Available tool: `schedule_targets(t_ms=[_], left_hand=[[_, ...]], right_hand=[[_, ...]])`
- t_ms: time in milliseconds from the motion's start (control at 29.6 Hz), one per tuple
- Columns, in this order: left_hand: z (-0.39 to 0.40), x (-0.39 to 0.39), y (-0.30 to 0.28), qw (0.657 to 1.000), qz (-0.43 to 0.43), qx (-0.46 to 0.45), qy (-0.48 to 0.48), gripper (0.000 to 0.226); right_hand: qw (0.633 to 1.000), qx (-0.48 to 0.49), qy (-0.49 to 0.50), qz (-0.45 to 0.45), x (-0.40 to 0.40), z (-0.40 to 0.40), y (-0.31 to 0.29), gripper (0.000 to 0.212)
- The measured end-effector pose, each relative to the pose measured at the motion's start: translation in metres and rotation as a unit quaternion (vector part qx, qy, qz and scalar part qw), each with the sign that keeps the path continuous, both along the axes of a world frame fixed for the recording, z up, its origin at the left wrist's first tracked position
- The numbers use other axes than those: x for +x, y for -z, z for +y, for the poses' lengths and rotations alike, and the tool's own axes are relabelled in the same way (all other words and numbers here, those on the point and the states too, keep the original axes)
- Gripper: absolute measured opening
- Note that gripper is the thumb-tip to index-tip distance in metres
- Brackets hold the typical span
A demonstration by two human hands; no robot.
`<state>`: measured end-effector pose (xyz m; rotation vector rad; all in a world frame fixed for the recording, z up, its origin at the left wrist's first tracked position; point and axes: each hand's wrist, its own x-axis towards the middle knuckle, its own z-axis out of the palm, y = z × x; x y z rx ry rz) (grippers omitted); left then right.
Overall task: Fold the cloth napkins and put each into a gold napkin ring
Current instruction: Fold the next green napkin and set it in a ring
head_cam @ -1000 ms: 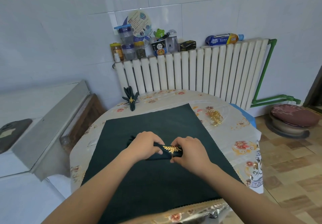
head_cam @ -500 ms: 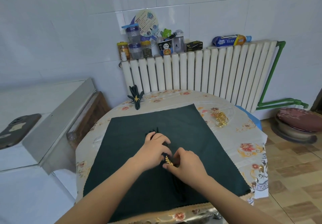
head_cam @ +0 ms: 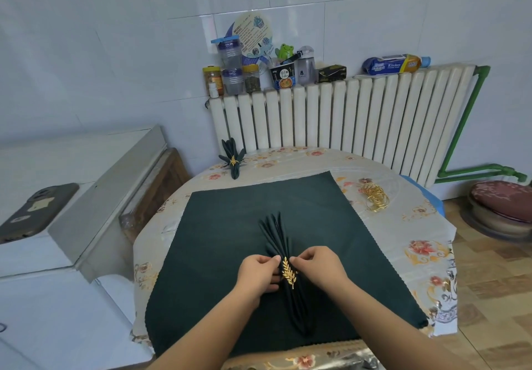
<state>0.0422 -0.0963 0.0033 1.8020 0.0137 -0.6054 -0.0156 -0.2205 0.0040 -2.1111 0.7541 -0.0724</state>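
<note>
Flat dark green cloth [head_cam: 230, 254] covers the table [head_cam: 431, 254], matte, limp. On it lies the pleated napkin [head_cam: 283, 243]: soft, light, fans apart unless held at the waist. Gold leaf ring [head_cam: 289, 271], rigid and probably slick, cinches it. Left hand [head_cam: 259, 273] and right hand [head_cam: 318, 266] pinch the napkin beside the ring.

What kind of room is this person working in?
Most likely a home kitchen or dining corner. A white ribbed radiator stands against the white tiled wall, with spice jars and a noodle cup on top, and a round table with a floral plastic cover in front.
</note>
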Motion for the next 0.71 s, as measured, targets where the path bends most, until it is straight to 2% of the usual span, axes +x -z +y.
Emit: schedule_targets(t_ms=[135, 372, 575, 710], left_hand=[[-0.005, 0.001, -0.001, 1.0, 0.003, -0.004, -0.011, 0.016], [-0.019, 0.029, -0.009, 0.994, 0.003, -0.08, -0.074, 0.014], [-0.057, 0.104, -0.014, 0.985, 0.002, -0.118, -0.128, 0.009], [-0.083, 0.172, -0.009, 0.983, -0.005, -0.105, -0.153, 0.011]], right_hand=[[0.999, 0.041, 0.012, -0.007, 0.005, 0.0, 0.004, 0.017], [0.967, 0.22, 0.076, -0.103, 0.03, -0.017, 0.003, 0.014], [0.952, 0.238, 0.12, -0.153, 0.111, -0.047, -0.001, 0.017], [0.951, 0.233, 0.124, -0.158, 0.177, -0.069, 0.001, 0.017]])
